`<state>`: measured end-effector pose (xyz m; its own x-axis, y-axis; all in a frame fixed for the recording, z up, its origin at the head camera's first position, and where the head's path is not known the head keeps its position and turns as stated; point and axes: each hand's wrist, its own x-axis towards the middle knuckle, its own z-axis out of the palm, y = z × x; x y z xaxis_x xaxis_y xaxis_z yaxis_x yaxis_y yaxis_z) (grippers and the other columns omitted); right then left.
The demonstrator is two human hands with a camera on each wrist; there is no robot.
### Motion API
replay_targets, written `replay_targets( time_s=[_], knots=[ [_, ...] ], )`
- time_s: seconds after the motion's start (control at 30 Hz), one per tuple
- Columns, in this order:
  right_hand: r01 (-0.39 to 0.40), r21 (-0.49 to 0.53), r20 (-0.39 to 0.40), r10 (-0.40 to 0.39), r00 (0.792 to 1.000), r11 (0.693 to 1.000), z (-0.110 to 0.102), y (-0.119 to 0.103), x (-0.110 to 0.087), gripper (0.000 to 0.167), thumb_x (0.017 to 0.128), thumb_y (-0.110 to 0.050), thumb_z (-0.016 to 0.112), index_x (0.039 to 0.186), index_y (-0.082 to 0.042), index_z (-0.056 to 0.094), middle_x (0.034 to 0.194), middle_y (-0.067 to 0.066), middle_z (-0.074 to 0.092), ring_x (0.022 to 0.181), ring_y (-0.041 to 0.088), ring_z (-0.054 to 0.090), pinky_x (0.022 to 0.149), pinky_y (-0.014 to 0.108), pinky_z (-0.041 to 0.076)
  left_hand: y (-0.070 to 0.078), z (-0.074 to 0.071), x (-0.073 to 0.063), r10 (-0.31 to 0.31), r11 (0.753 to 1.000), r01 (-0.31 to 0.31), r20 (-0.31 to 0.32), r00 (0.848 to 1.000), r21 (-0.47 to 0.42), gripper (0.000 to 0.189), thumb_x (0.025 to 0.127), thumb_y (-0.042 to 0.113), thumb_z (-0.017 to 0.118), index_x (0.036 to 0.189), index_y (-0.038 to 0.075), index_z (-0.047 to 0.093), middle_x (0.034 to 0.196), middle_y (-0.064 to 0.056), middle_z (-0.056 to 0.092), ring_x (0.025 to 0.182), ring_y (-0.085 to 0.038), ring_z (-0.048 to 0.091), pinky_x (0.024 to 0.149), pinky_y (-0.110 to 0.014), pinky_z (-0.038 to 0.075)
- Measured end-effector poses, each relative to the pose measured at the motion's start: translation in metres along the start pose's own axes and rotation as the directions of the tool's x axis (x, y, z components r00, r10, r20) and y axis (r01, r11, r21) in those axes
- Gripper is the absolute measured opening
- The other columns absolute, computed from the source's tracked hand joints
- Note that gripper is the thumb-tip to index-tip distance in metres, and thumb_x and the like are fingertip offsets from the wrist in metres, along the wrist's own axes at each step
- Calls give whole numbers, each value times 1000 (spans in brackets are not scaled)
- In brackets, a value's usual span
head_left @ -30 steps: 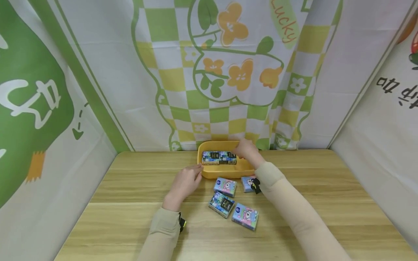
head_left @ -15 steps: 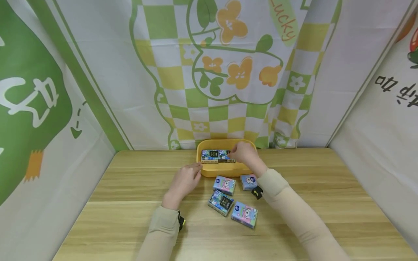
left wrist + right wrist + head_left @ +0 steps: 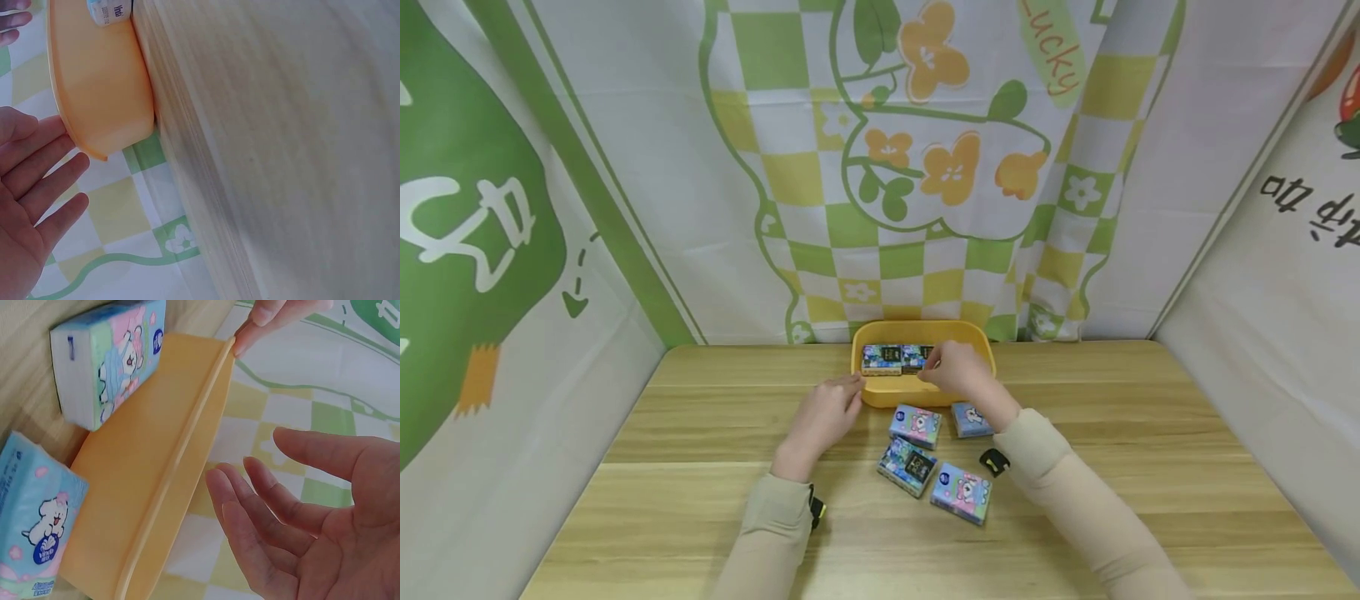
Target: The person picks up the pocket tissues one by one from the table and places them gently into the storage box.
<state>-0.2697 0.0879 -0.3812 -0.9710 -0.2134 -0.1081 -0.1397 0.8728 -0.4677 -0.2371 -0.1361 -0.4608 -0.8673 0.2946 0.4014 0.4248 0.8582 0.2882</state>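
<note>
A yellow plastic basket stands at the back of the table, with two dark-blue floral tissue packs side by side inside. The left hand touches the basket's left front corner with its fingertips, fingers fairly straight in the left wrist view. Over the basket's right part hovers the right hand, partly covering the right-hand pack. The right wrist view shows its fingers loosely bent and apart, with nothing between them. In front of the basket lie pink-and-blue bear tissue packs and one floral tissue pack.
One bear tissue pack lies beneath the right wrist, close to the basket's front wall. Nearest the person is another bear pack. A printed checkered curtain hangs directly behind the basket. The wooden table extends to both sides.
The right hand moved left from the basket's right end to the right-hand floral pack, then drew back slightly toward the person. The left hand stayed at the basket corner.
</note>
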Motion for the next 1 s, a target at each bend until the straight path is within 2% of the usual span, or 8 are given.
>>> replay_targets(
  time_s=[0.2,0.57,0.8,1.0],
  knots=[
    [15,5,-10,-15,1000,1000,5,0,-9,22,84,-33,70,94,-13,69,96,3,69,74,16,61,61,29,52,2,-1,0,-7,1000,7,7,1000,-2,26,91,11,57,113,4,69,122,-10,65,111,-29,63,96,-41,52],
    [83,27,-42,-82,996,996,14,3,-24,16,83,-26,73,87,-11,69,87,1,70,70,13,62,61,26,52,3,-1,0,-5,1000,5,7,1000,-3,26,91,12,57,112,4,69,122,-10,65,110,-28,64,95,-41,52],
    [81,70,0,-81,997,994,21,3,-32,13,82,-25,73,85,-13,68,83,-1,67,66,11,60,56,25,51,1,0,1,-8,1000,8,5,1000,-4,26,91,12,57,112,5,69,123,-11,65,111,-29,63,96,-42,52],
    [91,74,12,-92,996,993,24,2,-39,14,81,-24,74,83,-12,67,83,1,68,70,13,61,60,25,53,1,-1,1,-15,1000,15,20,1000,1,27,92,14,56,114,5,69,124,-9,64,112,-28,63,97,-41,52]
  ],
)
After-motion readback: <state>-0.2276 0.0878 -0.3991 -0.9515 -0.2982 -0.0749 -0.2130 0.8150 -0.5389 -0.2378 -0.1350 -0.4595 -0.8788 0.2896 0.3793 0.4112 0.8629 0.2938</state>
